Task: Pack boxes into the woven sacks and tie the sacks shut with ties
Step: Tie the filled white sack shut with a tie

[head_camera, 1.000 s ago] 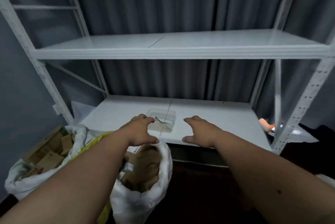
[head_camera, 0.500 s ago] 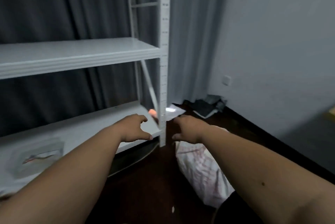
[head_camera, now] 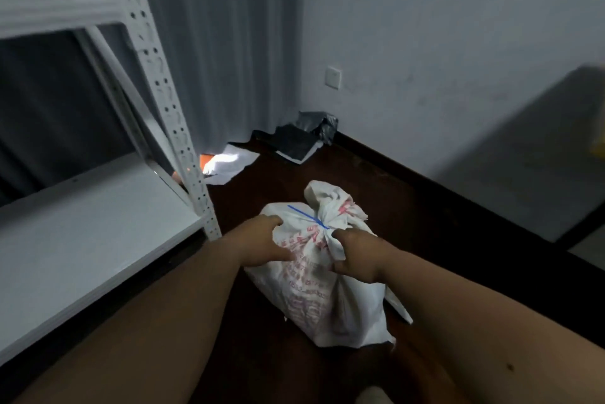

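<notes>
One white woven sack (head_camera: pixel 322 279) with red printing lies on the dark floor (head_camera: pixel 425 217), just beside the foot of the white metal shelf rack (head_camera: pixel 183 148). Its neck is gathered and closed by a thin blue tie (head_camera: pixel 307 216), and the loose cloth above the tie stands up in a bunch. Both hands are on the sack near this neck. The left hand (head_camera: pixel 262 244) rests on the upper left side of the sack, with the fingers bent over the cloth and the thumb lower down; it seems to grasp the fabric, but how firmly I cannot tell. The right hand (head_camera: pixel 355 254) holds the sack just below the tie, with the fingers curled into the gathered cloth. Farther away, a white sheet of paper (head_camera: pixel 229 163) lies on the floor behind the rack post, and some dark plastic wrapping (head_camera: pixel 304 138) lies in the corner by the grey wall (head_camera: pixel 458 43). A white socket plate (head_camera: pixel 333 77) is on this wall.
</notes>
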